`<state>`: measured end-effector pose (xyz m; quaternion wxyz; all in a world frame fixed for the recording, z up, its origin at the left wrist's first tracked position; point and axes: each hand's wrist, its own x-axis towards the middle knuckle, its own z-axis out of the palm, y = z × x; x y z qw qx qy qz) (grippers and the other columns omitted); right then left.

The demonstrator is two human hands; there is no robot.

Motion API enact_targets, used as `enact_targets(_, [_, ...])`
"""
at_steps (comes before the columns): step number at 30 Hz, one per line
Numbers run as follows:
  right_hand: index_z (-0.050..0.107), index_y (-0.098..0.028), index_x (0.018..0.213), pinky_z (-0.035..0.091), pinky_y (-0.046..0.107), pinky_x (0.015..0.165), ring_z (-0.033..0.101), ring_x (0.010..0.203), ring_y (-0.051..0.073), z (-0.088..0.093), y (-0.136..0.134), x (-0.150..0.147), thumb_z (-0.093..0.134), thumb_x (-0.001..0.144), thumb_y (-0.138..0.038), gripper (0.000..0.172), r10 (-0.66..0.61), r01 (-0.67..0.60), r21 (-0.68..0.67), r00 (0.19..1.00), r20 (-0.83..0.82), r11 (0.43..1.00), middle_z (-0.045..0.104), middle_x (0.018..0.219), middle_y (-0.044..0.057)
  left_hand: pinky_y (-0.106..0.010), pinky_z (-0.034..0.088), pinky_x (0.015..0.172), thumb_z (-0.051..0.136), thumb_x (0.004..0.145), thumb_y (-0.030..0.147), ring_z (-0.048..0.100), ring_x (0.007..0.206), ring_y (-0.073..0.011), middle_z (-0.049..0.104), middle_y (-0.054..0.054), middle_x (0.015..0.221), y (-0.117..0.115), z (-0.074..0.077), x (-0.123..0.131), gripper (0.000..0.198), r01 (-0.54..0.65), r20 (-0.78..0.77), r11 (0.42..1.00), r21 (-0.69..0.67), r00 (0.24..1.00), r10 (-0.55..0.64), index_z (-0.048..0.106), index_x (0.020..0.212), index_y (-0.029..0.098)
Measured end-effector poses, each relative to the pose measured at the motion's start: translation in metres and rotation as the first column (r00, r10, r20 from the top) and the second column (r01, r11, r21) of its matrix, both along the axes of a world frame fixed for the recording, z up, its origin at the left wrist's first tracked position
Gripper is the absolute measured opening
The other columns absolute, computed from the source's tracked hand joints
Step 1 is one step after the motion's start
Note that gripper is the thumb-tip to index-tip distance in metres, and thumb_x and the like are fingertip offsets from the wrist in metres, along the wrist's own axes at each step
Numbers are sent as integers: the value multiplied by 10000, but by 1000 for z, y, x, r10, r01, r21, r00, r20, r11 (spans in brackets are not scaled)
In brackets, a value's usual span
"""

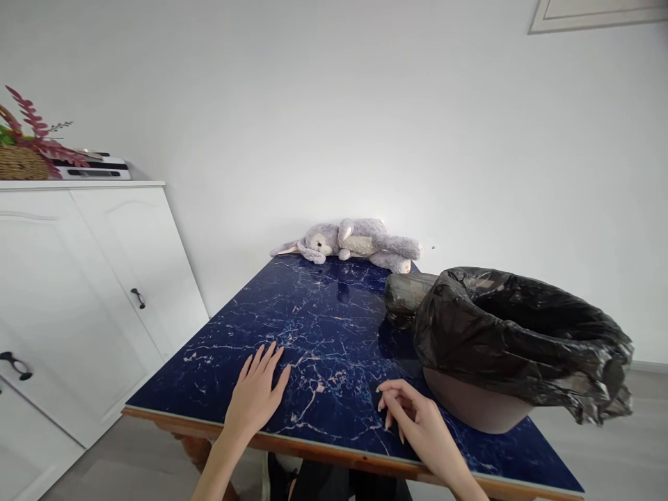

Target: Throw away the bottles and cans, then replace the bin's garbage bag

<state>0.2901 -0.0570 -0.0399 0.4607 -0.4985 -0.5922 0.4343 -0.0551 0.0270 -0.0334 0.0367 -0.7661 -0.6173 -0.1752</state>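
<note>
My left hand (258,390) lies flat on the blue marbled tabletop (313,334), fingers stretched out, holding nothing. Near the front edge, my right hand (410,415) rests with its fingers curled in and the thumb close to the index finger; nothing shows in it. Just right of that hand stands a trash bin (474,400), with a black plastic bag (470,341) lining it and folded over its rim. The bag's mouth is open, and its inside is dark. Behind and left of the bin lies a dark roll of bags (407,298), partly hidden by the bin.
A grey plush rabbit (360,242) lies on its side at the table's far edge, against the white wall (334,111). To the left stands a white cabinet (115,271) with a wicker basket (24,163) and a red-leaved plant on top.
</note>
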Motion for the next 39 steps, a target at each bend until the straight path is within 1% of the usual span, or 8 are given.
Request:
enact_targets(8, [639, -231, 1135, 506, 271, 588, 677, 720, 174, 4, 2, -4, 489, 1023, -671, 478, 26, -26, -4, 999, 31, 1000, 700, 956, 62, -549, 269, 1306, 330, 1069, 630, 321, 1586, -321, 399, -32, 1686, -2, 2, 1, 674, -8, 4, 999, -39, 1000, 8, 473, 1603, 244])
enact_targets(11, [595, -244, 1245, 525, 276, 543, 704, 757, 188, 6, 14, -8, 490, 1020, -656, 481, 9, -10, 23, 1000, 28, 1000, 664, 1134, 99, -553, 281, 1301, 340, 1071, 621, 330, 1583, -321, 410, -32, 1682, -2, 2, 1, 655, -3, 4, 1000, -18, 1000, 3, 492, 1590, 252])
enact_targets(14, [567, -253, 1346, 585, 311, 585, 731, 821, 192, 13, 35, -10, 500, 1019, -583, 470, -147, 132, 153, 985, 94, 979, 509, 1418, 159, -544, 279, 1302, 339, 1075, 611, 330, 1584, -311, 420, -33, 1677, -2, 2, 1, 641, -9, -3, 1000, -8, 1000, 9, 503, 1581, 252])
enact_targets(17, [614, -233, 1327, 630, 388, 759, 754, 882, 197, 26, 63, -9, 489, 1009, -430, 395, -379, 294, 304, 883, 276, 906, 246, 1629, 173, -551, 285, 1298, 336, 1080, 599, 339, 1580, -308, 425, -39, 1673, -3, 4, 2, 632, -4, -7, 1000, -3, 1000, 4, 510, 1575, 247])
enact_targets(21, [653, -150, 1285, 598, 481, 873, 776, 923, 283, 41, 97, -3, 525, 960, -310, 385, -544, 381, 391, 626, 559, 838, -17, 1714, 207, -554, 287, 1296, 347, 1078, 590, 352, 1574, -311, 439, -48, 1665, -3, 5, 3, 625, -7, -10, 1000, 3, 1000, 7, 524, 1564, 240])
enact_targets(23, [639, -129, 1304, 591, 472, 825, 782, 875, 299, 43, 109, 1, 558, 945, -298, 406, -557, 414, 379, 524, 644, 828, -21, 1711, 239, -556, 287, 1297, 347, 1077, 588, 349, 1575, -313, 443, -50, 1663, -3, 4, 3, 627, -12, -10, 1000, 3, 1000, 12, 526, 1564, 235])
enact_targets(26, [616, -116, 1331, 577, 455, 781, 779, 826, 298, 39, 119, 5, 575, 936, -297, 436, -555, 437, 366, 463, 691, 822, 16, 1704, 269, -557, 293, 1295, 361, 1074, 589, 353, 1573, -316, 455, -40, 1658, -2, 1, 1, 614, -5, 0, 1000, 18, 1000, 5, 527, 1564, 259])
enact_targets(39, [503, -69, 1436, 564, 498, 932, 698, 1112, 386, 7, 127, 7, 523, 963, -308, 530, -625, 454, 432, 517, 585, 779, 174, 1622, 294, -548, 295, 1296, 361, 1072, 600, 365, 1568, -315, 449, -34, 1662, -3, 1, 0, 616, -4, 13, 1000, 15, 1000, 3, 519, 1569, 272])
